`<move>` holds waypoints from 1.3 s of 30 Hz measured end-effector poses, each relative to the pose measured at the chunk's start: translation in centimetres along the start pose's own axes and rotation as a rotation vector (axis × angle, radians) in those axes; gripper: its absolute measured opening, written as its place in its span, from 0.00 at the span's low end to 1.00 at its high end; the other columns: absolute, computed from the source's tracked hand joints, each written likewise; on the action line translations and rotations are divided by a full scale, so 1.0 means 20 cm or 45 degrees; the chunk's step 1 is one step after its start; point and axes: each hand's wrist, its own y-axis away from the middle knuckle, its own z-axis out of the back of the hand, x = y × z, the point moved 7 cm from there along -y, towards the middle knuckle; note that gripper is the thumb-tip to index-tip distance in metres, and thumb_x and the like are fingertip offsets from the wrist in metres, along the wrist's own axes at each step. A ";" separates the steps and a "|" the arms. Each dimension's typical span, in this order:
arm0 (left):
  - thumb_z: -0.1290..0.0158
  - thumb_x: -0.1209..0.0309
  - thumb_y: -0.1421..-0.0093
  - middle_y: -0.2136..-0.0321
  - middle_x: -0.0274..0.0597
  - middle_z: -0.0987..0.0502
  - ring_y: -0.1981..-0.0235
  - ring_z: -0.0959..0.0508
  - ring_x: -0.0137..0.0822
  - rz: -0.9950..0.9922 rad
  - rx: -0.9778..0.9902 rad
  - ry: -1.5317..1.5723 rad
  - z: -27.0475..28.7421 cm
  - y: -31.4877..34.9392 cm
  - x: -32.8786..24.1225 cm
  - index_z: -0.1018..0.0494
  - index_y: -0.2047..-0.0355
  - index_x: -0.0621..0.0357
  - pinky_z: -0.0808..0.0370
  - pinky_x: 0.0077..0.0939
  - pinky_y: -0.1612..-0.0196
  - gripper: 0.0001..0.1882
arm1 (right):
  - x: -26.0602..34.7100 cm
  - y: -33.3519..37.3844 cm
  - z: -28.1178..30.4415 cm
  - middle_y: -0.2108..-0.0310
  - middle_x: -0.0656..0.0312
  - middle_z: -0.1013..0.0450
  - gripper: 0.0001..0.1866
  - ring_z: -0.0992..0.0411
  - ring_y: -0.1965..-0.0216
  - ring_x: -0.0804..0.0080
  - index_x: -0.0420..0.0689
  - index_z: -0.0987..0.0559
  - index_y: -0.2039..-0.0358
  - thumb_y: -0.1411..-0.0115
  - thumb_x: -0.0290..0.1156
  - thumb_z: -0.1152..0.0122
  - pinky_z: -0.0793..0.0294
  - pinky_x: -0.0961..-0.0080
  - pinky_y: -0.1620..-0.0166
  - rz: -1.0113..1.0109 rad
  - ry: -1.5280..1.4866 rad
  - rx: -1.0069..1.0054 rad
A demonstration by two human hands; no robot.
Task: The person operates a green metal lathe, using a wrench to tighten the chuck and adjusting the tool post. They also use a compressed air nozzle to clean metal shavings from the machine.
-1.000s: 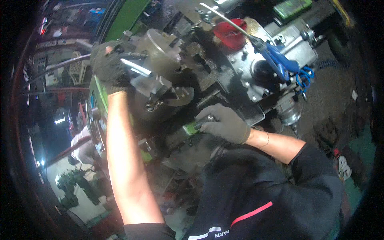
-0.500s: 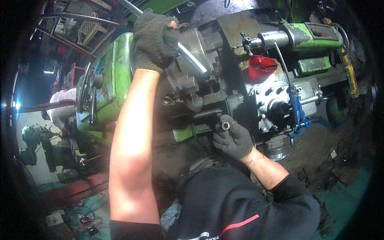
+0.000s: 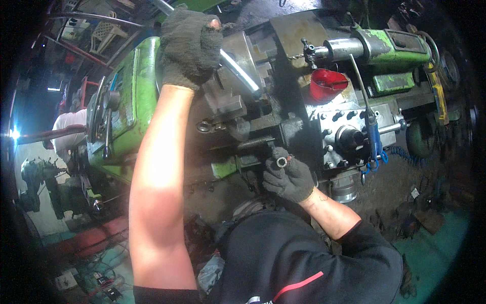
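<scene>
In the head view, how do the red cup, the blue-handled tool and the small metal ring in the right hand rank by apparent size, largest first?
1. Blue-handled tool, the longest with its thin rod.
2. Red cup, shorter but broader; the order of these two is unsure.
3. Small metal ring, pinched in the right hand, clearly smallest.

A shiny steel bar (image 3: 238,71) slants from upper left to lower right across the grey lathe chuck (image 3: 248,76), far in the scene. A small metal ring (image 3: 281,162), bore facing up, sits nearer, right of centre.
</scene>
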 end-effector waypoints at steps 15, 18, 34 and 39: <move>0.55 0.62 0.19 0.58 0.54 0.16 0.50 0.18 0.58 0.100 0.131 -0.016 -0.03 0.02 0.06 0.15 0.57 0.60 0.25 0.49 0.39 0.21 | -0.05 -0.01 0.12 0.64 0.67 0.28 0.18 0.31 0.62 0.69 0.49 0.23 0.44 0.17 0.49 0.50 0.29 0.66 0.59 -0.062 -0.112 -0.041; 0.54 0.60 0.20 0.57 0.50 0.15 0.52 0.17 0.51 0.143 0.143 0.017 -0.05 0.05 0.11 0.15 0.57 0.62 0.23 0.45 0.42 0.21 | -0.10 -0.01 0.14 0.64 0.66 0.28 0.21 0.31 0.63 0.69 0.48 0.22 0.46 0.16 0.52 0.52 0.30 0.66 0.59 -0.107 -0.212 -0.043; 0.56 0.61 0.20 0.59 0.48 0.14 0.54 0.17 0.50 0.229 0.099 0.178 -0.06 0.06 0.15 0.15 0.58 0.61 0.24 0.45 0.42 0.22 | -0.13 0.02 0.33 0.51 0.62 0.21 0.24 0.21 0.50 0.66 0.45 0.21 0.44 0.15 0.52 0.56 0.20 0.64 0.43 -0.192 0.600 -0.404; 0.57 0.62 0.20 0.59 0.47 0.14 0.54 0.17 0.50 0.179 0.138 0.182 -0.05 0.05 0.16 0.14 0.58 0.61 0.25 0.46 0.41 0.23 | -0.12 0.04 0.39 0.43 0.55 0.21 0.23 0.22 0.43 0.55 0.43 0.19 0.41 0.31 0.43 0.39 0.21 0.56 0.40 -0.218 0.616 -0.624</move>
